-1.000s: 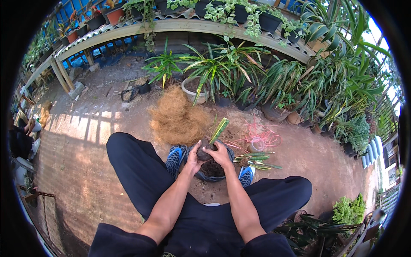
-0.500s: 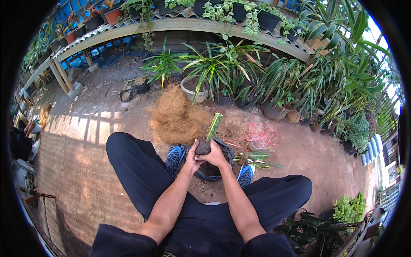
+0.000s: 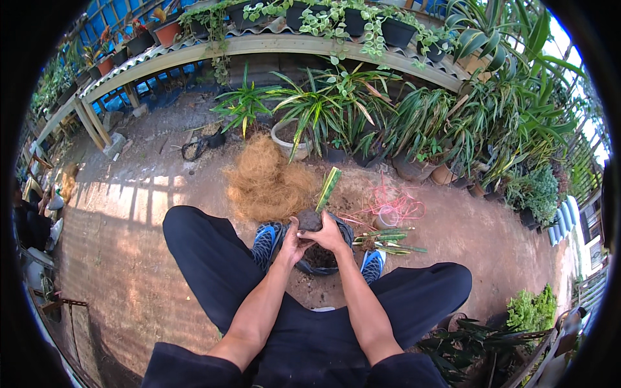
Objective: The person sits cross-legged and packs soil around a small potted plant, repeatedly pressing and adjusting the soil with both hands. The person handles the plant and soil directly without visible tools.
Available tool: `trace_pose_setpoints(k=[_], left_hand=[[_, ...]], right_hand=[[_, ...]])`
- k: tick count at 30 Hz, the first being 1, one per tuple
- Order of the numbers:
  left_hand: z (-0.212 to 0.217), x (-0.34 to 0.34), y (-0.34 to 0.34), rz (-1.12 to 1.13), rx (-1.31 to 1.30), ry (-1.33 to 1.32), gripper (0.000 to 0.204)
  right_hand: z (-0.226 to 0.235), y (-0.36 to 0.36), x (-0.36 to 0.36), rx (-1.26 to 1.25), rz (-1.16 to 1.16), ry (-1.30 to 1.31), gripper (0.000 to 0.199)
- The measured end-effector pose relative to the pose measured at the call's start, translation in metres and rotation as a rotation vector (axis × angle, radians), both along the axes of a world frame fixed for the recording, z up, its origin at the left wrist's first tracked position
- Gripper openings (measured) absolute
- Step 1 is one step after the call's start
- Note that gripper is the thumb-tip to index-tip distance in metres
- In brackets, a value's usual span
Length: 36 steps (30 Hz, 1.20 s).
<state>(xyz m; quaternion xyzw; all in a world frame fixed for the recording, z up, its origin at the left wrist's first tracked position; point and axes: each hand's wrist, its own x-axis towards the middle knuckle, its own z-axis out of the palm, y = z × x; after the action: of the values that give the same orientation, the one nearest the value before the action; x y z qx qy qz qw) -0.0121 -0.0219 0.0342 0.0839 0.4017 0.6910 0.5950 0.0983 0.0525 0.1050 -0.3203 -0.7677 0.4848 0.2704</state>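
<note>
A dark, rounded ball of soil (image 3: 309, 220) is cupped between my two hands, above a black plastic bag of soil (image 3: 318, 258) set between my feet. From the ball a green snake plant leaf cutting (image 3: 328, 187) with yellow edges sticks up, leaning right. My left hand (image 3: 294, 242) supports the ball from the left and below, thumb upward. My right hand (image 3: 329, 234) grips its right side, near the base of the leaf. The undersides of the ball and some fingertips are hidden. More leaf cuttings (image 3: 393, 241) lie on the ground right of the bag.
Brown coconut fibre (image 3: 268, 181) is heaped beyond my left foot. Tangled pink twine (image 3: 404, 200) lies around a clear plastic cup (image 3: 387, 217). Potted plants (image 3: 323, 107) line the far side beneath a shelf (image 3: 272, 44). Another person (image 3: 33, 216) sits at the far left.
The soil ball and its leaf have shifted slightly right and tilted a little more to the right. My left hand sits a bit lower on the ball.
</note>
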Motion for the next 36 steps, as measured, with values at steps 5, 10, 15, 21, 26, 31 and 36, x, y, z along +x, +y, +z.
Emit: trace_pose_setpoints(k=[5,10,15,21,26,31,36], left_hand=[[0.006,-0.01,-0.003,-0.008,0.241,-0.348,0.085],[0.013,-0.004,0.002,0.028,0.067,-0.137,0.077],[0.01,-0.001,0.003,0.042,0.031,-0.145,0.07],[0.011,-0.001,0.006,0.035,0.071,-0.102,0.069],[0.011,0.001,0.006,0.054,0.036,-0.178,0.073],[0.007,-0.001,0.007,0.068,0.054,-0.152,0.077],[0.005,-0.004,0.005,0.07,0.0,-0.238,0.078]], right_hand=[[-0.009,-0.005,-0.013,0.007,-0.08,0.148,0.078],[-0.021,-0.002,-0.014,-0.034,-0.071,0.2,0.072],[-0.021,-0.001,-0.015,-0.195,-0.135,0.178,0.068],[-0.021,-0.002,-0.018,-0.131,-0.172,0.19,0.059],[-0.024,-0.006,-0.025,-0.176,-0.304,0.249,0.054],[-0.021,-0.004,-0.024,-0.219,-0.246,0.222,0.048],[-0.018,0.002,-0.021,-0.234,-0.159,0.209,0.041]])
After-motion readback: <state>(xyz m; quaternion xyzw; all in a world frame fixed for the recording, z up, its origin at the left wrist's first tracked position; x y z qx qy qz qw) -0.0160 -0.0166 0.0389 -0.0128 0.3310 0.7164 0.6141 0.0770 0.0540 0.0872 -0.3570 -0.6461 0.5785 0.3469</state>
